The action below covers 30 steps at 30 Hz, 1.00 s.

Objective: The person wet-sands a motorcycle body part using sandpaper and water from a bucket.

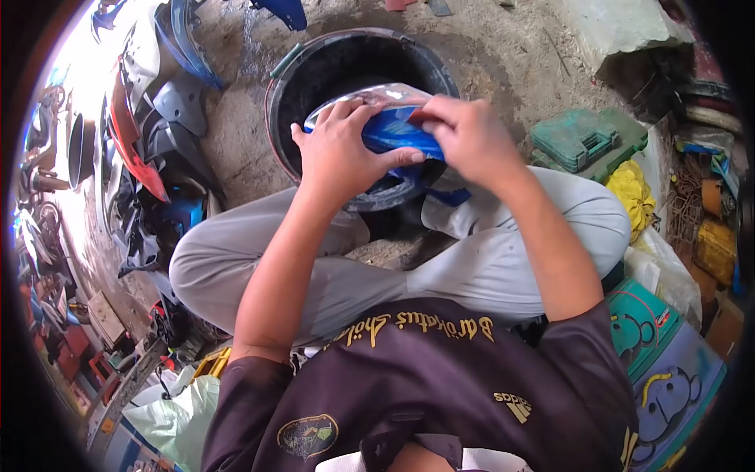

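A glossy blue motorcycle body panel, with a clear, shiny headlight-like section along its far side, is held over a black bucket. My left hand grips its left end, thumb along the near edge and fingers curled over the top. At its right end is my right hand, slightly blurred, fingers pinched on a small reddish-brown sheet like sandpaper, pressed against the panel. The lower part of the panel and the bucket's inside are partly hidden by my hands.
Motorcycle fairings, including a red one and a grey one, are piled at left. A green tool case, a yellow bag and a concrete block lie at right. My crossed legs border the bucket.
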Motion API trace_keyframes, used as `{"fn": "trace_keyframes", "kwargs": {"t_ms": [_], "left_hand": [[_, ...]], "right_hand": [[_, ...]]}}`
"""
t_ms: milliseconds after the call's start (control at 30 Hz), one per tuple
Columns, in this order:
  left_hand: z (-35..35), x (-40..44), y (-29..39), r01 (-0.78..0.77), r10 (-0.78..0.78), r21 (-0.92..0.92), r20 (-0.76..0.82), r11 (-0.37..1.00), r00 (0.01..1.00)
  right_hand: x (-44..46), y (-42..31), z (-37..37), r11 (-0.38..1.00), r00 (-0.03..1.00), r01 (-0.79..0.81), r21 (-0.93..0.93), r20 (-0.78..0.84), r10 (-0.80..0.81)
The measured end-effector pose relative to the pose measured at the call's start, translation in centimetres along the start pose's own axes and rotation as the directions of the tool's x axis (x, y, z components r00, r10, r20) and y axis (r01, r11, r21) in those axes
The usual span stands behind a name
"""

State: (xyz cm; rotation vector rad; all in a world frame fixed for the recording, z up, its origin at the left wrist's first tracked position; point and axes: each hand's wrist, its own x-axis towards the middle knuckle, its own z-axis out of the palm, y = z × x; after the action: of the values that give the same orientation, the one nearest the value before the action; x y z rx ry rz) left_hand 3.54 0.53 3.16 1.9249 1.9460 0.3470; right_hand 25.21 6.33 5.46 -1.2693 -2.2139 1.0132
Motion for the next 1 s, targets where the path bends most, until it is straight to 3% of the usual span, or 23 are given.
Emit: {"fn": "trace_keyframes", "kwargs": {"t_ms": [33,100,167,233,300,367,433,467,567,667,833,967,1000], "left_hand": [[0.0,-0.2,-0.1,-0.003,0.003,0.015,0.017,1.0,1.0],[-0.1,-0.5,-0.2,-0.004,0.004,0.02,0.011,1.0,1.0],[0.2,-0.2,-0.5,-0.026,0.026,-0.012,-0.023,1.0,0.999],[0.4,-0.1,-0.3,-0.006,0.006,-0.012,-0.016,1.0,1.0],[0.5,-0.1,-0.6,-0.022,0.022,-0.008,-0.025,1.0,0.999],[-0.5,-0.4,0.0,-0.006,0.006,0.029,0.016,1.0,1.0],[-0.5,-0.1,0.2,0.008,-0.008,0.012,0.031,1.0,0.999],[-0.3,-0.1,-0.1,0.001,-0.001,-0.003,0.012,1.0,1.0],[0.3,-0.3,-0.4,-0.023,0.023,0.004,-0.03,1.0,0.999],[-0.5,-0.2,0.2,0.012,-0.012,0.035,0.023,0.999,1.0],[0.7,0.0,-0.8,-0.035,0.034,-0.038,-0.028,0.999,0.999],[-0.1,0.2,-0.7,-0.013,0.014,-0.054,0.01,0.998,1.0],[0.0,0.3,-0.7,-0.012,0.012,-0.059,0.0,0.998,1.0]], "right_hand": [[0.0,0.3,-0.9,0.987,0.988,-0.152,-0.061,0.01,0.152],[0.7,2.3,-1.6,0.963,0.972,-0.235,-0.129,-0.01,0.236],[0.1,1.6,-1.1,0.972,0.987,-0.156,-0.178,-0.004,0.158],[0.0,0.5,-0.1,0.998,1.0,-0.007,-0.061,0.024,0.008],[0.5,2.0,-0.7,0.985,0.987,-0.159,-0.072,0.016,0.161],[0.9,5.0,-0.5,0.984,0.986,-0.167,-0.066,-0.005,0.167],[0.8,1.5,-1.1,0.983,0.987,-0.154,-0.099,0.035,0.158],[0.8,2.3,-0.4,0.997,0.997,-0.069,-0.03,0.038,0.071],[1.3,5.2,-0.8,0.982,0.983,-0.183,-0.055,0.022,0.185],[0.9,4.1,-0.9,0.986,0.985,-0.167,-0.003,0.038,0.167],[1.5,5.3,-1.0,0.978,0.977,-0.207,0.005,0.057,0.206],[-1.0,5.8,-2.7,0.945,0.966,-0.238,0.225,0.152,0.207],[-1.3,5.8,-2.4,0.94,0.976,-0.213,0.266,0.099,0.193]]}}
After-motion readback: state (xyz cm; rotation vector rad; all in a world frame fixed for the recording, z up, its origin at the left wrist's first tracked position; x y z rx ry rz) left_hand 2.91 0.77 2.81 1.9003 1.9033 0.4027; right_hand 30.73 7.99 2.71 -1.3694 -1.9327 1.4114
